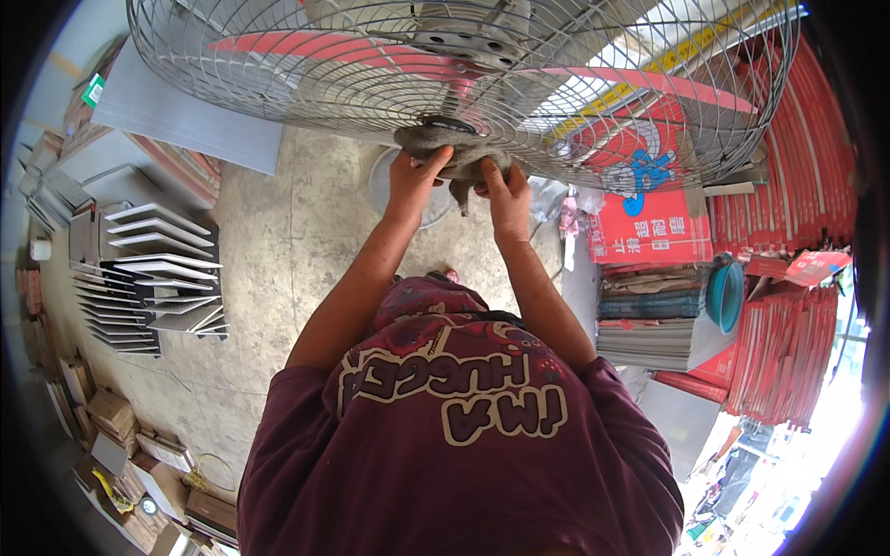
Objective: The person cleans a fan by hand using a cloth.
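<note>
A large fan with a wire guard [315, 97] and red blades [343, 48] fills the top of the view. At the near middle of the guard, a crumpled grey cloth [464, 162] is pressed to the round hub, one end hanging down. My left hand [414, 179] pinches its left part, with thumb and fingers closed. On the other side my right hand [506, 192] grips the cloth, thumb on top. The fingertips of both hands are partly hidden by the cloth.
Tile samples stand fanned out in a rack [158, 278] at left. Stacked red cartons [788, 343] and a red box [649, 227] line the right side, with a teal basin [725, 295] beside them. Concrete floor [278, 241] lies below my arms; boxes [113, 415] sit at lower left.
</note>
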A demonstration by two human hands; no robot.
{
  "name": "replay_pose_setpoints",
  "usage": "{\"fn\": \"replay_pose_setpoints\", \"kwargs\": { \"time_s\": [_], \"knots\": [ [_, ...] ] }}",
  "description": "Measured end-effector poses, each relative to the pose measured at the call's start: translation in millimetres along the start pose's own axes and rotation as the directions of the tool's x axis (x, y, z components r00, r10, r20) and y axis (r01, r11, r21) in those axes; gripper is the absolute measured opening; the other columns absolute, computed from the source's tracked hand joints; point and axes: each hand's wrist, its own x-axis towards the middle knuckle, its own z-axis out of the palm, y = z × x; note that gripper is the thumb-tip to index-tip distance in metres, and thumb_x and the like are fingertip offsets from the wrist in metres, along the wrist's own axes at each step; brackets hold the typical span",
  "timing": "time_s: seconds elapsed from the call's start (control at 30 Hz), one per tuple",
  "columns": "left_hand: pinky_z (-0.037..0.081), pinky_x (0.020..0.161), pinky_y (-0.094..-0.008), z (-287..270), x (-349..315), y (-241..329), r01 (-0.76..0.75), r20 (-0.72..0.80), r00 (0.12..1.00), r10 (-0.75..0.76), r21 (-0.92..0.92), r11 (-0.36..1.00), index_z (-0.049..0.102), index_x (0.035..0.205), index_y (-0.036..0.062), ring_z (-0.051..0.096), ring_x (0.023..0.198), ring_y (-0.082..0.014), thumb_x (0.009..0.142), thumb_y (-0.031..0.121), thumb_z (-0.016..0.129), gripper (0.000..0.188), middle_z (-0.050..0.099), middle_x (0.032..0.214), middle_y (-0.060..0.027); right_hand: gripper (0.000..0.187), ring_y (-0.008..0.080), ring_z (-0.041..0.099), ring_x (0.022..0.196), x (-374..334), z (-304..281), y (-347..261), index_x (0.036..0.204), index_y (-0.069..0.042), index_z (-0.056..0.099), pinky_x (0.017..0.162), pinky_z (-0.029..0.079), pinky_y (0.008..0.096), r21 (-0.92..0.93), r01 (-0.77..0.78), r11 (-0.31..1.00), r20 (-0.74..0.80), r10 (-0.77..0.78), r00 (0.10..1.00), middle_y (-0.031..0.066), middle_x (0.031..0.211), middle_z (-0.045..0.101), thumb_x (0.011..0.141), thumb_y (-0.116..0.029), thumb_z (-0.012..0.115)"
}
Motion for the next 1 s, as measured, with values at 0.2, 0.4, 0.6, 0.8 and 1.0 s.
{"fn": "replay_pose_setpoints", "kwargs": {
  "time_s": [0.2, 0.4, 0.6, 0.8, 1.0],
  "knots": [
    [0.051, 0.06, -0.0242, -34.3, 2.9, 8.0, -0.041, -0.143, 0.989, 0.03, -0.077, 0.996, 0.055, 0.115, 0.0071, 0.062, 0.082, -0.0111, 0.082, 0.031, 0.069, 0.043, 0.063, 0.099, -0.0033, 0.028, 0.0074, 0.056, 0.063, -3.1, 40.4, -9.7, 0.085, 0.003, 0.056, 0.054, 0.05, 0.0236, -0.043, 0.02, 0.999, 0.095, -0.016, 0.995, 0.0045, 0.074, 0.059, 0.084, -0.022, 0.068],
    [0.047, 0.072, -0.0258, -24.4, -14.6, 47.7, -0.235, -0.109, 0.971, 0.214, -0.244, 0.941, 0.057, 0.11, 0.0044, 0.058, 0.087, -0.0094, 0.084, 0.018, 0.068, 0.031, 0.062, 0.1, -0.0015, 0.026, 0.0059, 0.051, 0.068, -13.6, 44.4, -47.6, 0.091, 0.003, 0.058, 0.061, 0.045, 0.0221, 0.016, 0.163, 0.986, 0.144, -0.164, 0.976, 0.0015, 0.076, 0.059, 0.084, -0.02, 0.068],
    [0.044, 0.084, -0.0254, 17.3, -17.2, 37.3, -0.26, 0.025, 0.96, 0.279, -0.297, 0.919, 0.057, 0.109, 0.0046, 0.057, 0.095, -0.0096, 0.084, 0.013, 0.069, 0.03, 0.062, 0.105, -0.0021, 0.025, 0.0079, 0.057, 0.075, -14.7, 10.7, -43.6, 0.102, 0.0, 0.057, 0.063, 0.049, 0.0224, 0.149, 0.2, 0.968, -0.018, -0.2, 0.98, 0.0031, 0.088, 0.063, 0.087, -0.018, 0.065],
    [0.05, 0.064, -0.0244, 17.2, -6.2, 6.0, 0.0, 0.023, 1.0, 0.001, -0.08, 0.997, 0.058, 0.108, 0.0049, 0.062, 0.081, -0.01, 0.08, 0.027, 0.073, 0.039, 0.064, 0.095, -0.0026, 0.028, 0.0087, 0.059, 0.07, -5.1, -8.9, -8.2, 0.095, 0.001, 0.057, 0.058, 0.05, 0.0216, 0.056, 0.059, 0.997, -0.078, -0.055, 0.995, 0.0049, 0.084, 0.061, 0.086, -0.024, 0.066],
    [0.051, 0.058, -0.0242, -20.8, 5.4, -11.2, 0.072, -0.121, 0.99, -0.079, -0.054, 0.996, 0.059, 0.109, 0.0078, 0.063, 0.077, -0.0108, 0.081, 0.034, 0.07, 0.039, 0.065, 0.093, -0.0027, 0.028, 0.0079, 0.058, 0.061, -3.2, 19.6, -2.0, 0.086, 0.002, 0.057, 0.053, 0.05, 0.022, -0.035, -0.029, 0.999, 0.048, 0.031, 0.998, 0.0036, 0.074, 0.059, 0.084, -0.023, 0.069]
  ]
}}
